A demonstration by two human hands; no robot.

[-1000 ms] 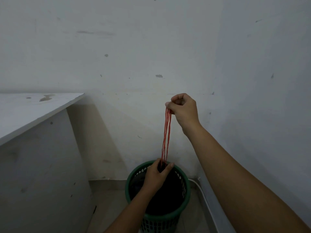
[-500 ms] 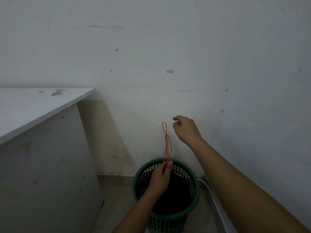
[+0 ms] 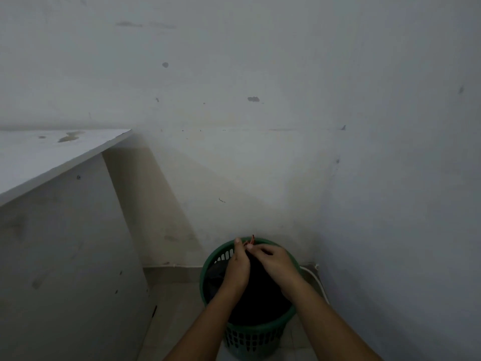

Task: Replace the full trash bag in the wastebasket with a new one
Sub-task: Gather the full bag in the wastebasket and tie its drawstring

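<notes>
Head view: at the lower centre of the frame a green wastebasket (image 3: 250, 332) stands in the corner, a black trash bag (image 3: 260, 295) inside it. Both hands meet over its far rim. The left hand (image 3: 238, 267) and right hand (image 3: 273, 261) pinch the red drawstring (image 3: 251, 240), fingertips pressed together. A white desk (image 3: 46, 157) fills the left.

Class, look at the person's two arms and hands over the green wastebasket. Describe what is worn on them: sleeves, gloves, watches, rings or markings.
Both are bare. The left hand and right hand wear no gloves, and no ring shows in this dim view. Both forearms are uncovered right to the bottom edge of the picture: no sleeve, watch, bracelet or marking is visible on either.
</notes>
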